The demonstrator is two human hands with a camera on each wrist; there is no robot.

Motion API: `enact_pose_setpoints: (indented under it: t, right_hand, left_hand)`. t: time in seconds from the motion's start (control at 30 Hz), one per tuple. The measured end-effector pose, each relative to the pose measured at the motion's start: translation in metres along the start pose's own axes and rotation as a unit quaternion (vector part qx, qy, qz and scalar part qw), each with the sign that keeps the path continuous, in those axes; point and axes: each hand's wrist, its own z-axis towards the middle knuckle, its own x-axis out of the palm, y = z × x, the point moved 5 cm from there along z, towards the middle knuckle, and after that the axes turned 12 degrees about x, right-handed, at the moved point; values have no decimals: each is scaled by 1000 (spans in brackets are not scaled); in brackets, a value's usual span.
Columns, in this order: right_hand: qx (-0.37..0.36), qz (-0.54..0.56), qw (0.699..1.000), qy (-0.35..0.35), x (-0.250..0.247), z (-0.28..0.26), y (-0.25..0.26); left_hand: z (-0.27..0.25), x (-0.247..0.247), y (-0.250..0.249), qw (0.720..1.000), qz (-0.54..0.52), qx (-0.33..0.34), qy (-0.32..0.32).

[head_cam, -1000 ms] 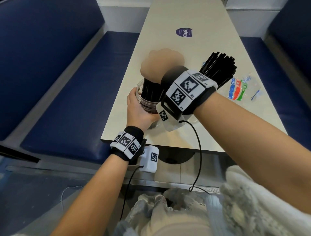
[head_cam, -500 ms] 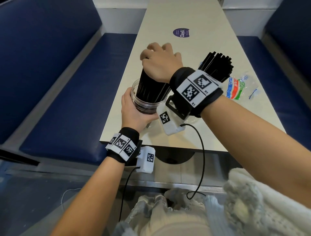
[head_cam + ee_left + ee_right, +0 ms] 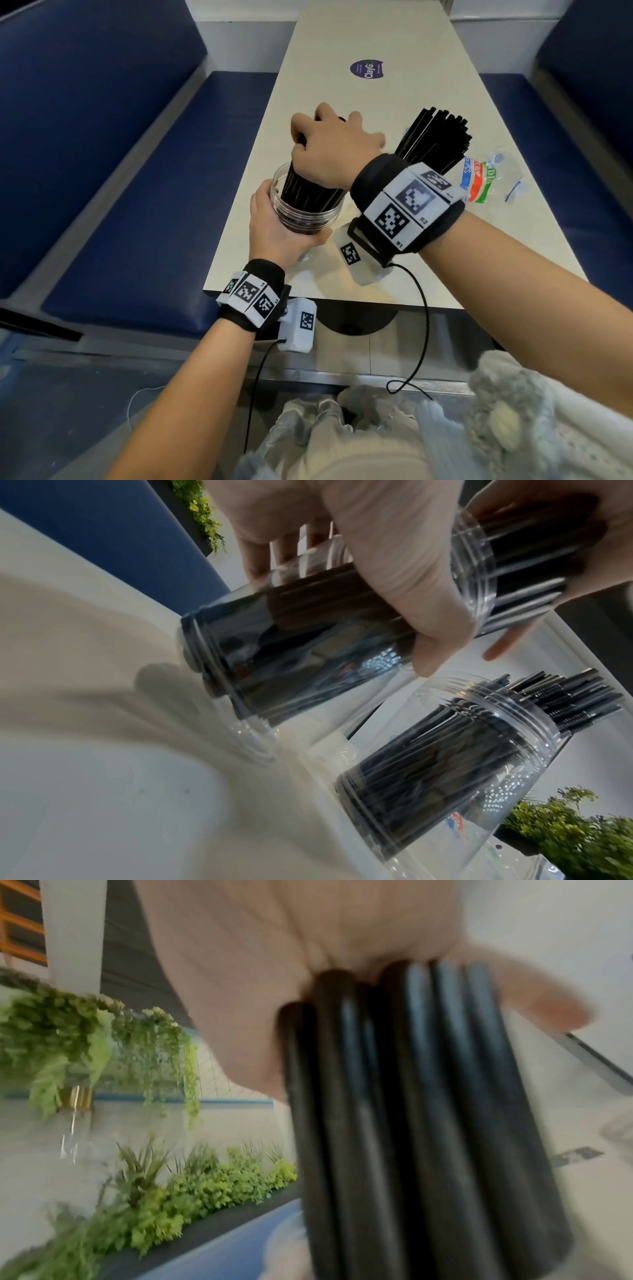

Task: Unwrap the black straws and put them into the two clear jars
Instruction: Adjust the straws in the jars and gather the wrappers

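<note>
Head view: my right hand (image 3: 334, 150) has its grip curled tight round the top of a bundle of black plastic straws (image 3: 310, 192), their long axis steep, leaning a little away from me, lower ends already inside the clear round plastic jar (image 3: 303, 219) directly below. My left hand (image 3: 277, 233) wraps that jar's near wall, thumb across the front, steadying it tilted on the pale counter (image 3: 370, 41). The left wrist view shows the second clear jar (image 3: 455, 753) just beside it, already packed with straws. I judge the next move is straight down along the straws' axis, then letting go. The torn printed plastic wrapper (image 3: 479, 180) lies to the right.
</note>
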Motion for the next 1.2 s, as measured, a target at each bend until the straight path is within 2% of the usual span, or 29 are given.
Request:
enact_pose_setpoints:
  t: [0.1,0.23,0.47,0.6,0.7,0.8,0.87,0.93,1.03,1.1,1.2]
  right_hand:
    - [62,35,997,9,2,0,-6]
    - [70,59,996,-10,-1,1,-10]
    - [64,133,989,15,-5,3,-7]
    - [72,95,992,50,0,6,-3]
    - [58,28,997,44,-1,12,3]
    - [-23,1,1000,1,-3,12,14]
    - [-62,40,997,9,0,14,18]
    - [-52,70,996,26,1,16,16]
    - [-52,59,996,-30,0,15,11]
    - [-17,50,997,-48,0,10,6]
    - [19,23,999,-27,6,11,3]
  left_hand:
    - [0,4,-2,1000,-3,0,11]
    - [-1,4,-3,1000,-3,15,-5]
    - [-7,3,-1,998,-44,4,-33]
    - [-7,1,0,998,-49,4,-42]
    - [-5,2,3,998,-42,-1,-37]
    - [-3,-1,7,999,-17,-3,-33]
    - [-3,-2,10,1000,-2,0,-31]
    - [-3,-2,12,999,3,1,-32]
    - [-3,-1,12,1000,-2,-3,-30]
    - [-3,0,11,999,-14,-2,-29]
    - [-5,2,4,999,-29,4,-25]
